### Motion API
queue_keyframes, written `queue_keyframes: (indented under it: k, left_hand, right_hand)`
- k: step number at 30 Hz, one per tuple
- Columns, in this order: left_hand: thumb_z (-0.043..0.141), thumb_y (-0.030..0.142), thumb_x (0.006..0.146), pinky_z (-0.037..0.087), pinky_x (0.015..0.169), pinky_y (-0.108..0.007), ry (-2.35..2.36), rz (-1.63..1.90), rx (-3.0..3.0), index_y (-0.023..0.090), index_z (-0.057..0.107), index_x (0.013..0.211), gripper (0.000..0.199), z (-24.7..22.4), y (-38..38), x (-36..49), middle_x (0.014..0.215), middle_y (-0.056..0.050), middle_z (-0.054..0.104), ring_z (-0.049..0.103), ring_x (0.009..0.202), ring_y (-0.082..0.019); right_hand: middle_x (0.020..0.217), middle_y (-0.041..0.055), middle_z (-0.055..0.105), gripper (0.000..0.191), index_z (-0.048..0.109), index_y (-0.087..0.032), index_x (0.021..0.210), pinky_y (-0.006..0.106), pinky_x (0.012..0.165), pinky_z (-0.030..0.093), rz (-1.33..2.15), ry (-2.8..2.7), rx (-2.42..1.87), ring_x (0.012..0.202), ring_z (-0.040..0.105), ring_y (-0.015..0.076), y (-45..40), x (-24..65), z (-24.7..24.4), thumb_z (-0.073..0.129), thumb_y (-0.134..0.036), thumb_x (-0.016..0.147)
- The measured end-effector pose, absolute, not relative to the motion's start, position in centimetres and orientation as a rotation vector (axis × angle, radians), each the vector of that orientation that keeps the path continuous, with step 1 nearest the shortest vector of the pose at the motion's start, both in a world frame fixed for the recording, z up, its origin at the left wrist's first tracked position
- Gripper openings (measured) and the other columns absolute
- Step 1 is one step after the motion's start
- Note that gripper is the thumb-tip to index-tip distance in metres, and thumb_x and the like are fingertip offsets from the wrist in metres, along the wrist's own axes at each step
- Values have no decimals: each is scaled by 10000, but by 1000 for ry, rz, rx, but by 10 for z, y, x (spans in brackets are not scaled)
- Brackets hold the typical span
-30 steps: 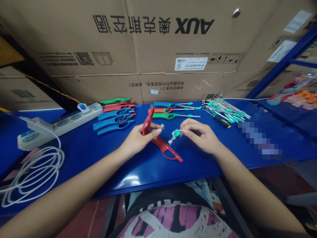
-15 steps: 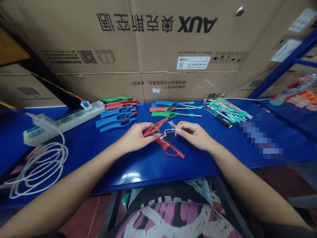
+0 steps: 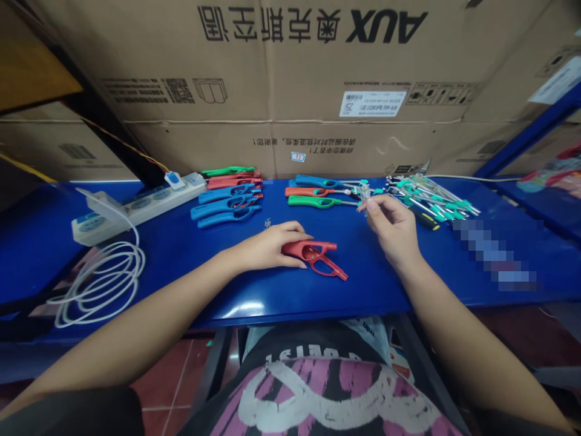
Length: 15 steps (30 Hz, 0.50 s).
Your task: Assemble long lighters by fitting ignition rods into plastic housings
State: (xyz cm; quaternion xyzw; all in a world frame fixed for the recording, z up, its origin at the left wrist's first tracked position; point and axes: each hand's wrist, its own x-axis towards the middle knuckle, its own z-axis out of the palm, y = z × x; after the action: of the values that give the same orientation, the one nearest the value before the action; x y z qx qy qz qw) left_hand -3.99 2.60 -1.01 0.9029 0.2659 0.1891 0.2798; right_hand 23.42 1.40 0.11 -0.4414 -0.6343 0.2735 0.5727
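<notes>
Between the thumb and fingers of my left hand (image 3: 276,245) are two red lighter shell halves (image 3: 313,249), their handle ends together and their far ends spread apart over the table. My right hand (image 3: 393,227) is raised to the right and pinches a small clear part (image 3: 365,194) near the tips of the finished-looking lighters. Behind it lie a blue lighter (image 3: 315,181), an orange lighter (image 3: 313,192) and a green lighter (image 3: 311,201) with metal rods. Several blue shells (image 3: 227,212) are stacked at the back left, beside red shells (image 3: 231,181) and a green shell (image 3: 229,171).
A white power strip (image 3: 140,209) and a coiled white cable (image 3: 100,284) occupy the left of the blue table (image 3: 272,297). Metal rods with teal parts (image 3: 436,197) and a black-yellow screwdriver (image 3: 426,219) lie at the back right. A large cardboard box (image 3: 281,72) stands behind.
My right hand has moved right and away from the red shells, carrying the clear part. The shell halves have come closer together in my left hand. The view has shifted.
</notes>
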Motion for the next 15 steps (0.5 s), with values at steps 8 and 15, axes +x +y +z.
queue_keyframes:
  k: [8, 15]
  left_hand:
    - [603, 280, 971, 473, 1042, -408, 560, 446, 2610, 209, 489, 1485, 531, -11, 19, -27, 1415, -164, 538, 571, 1258, -281]
    - [595, 355, 986, 464, 931, -387, 652, 324, 2826, 190, 552, 1415, 462, -5, 17, -26, 1219, -128, 662, 605, 1103, -275]
  right_hand:
    - [743, 26, 613, 306, 633, -226, 791, 297, 563, 381, 305, -1581, -1240, 597, 494, 158, 33, 259, 12, 588, -505, 908]
    - [965, 178, 645, 319, 648, -164, 1048, 396, 716, 412, -220, -1704, -2040, 886, 592, 285, 88, 362, 32, 450, -400, 967]
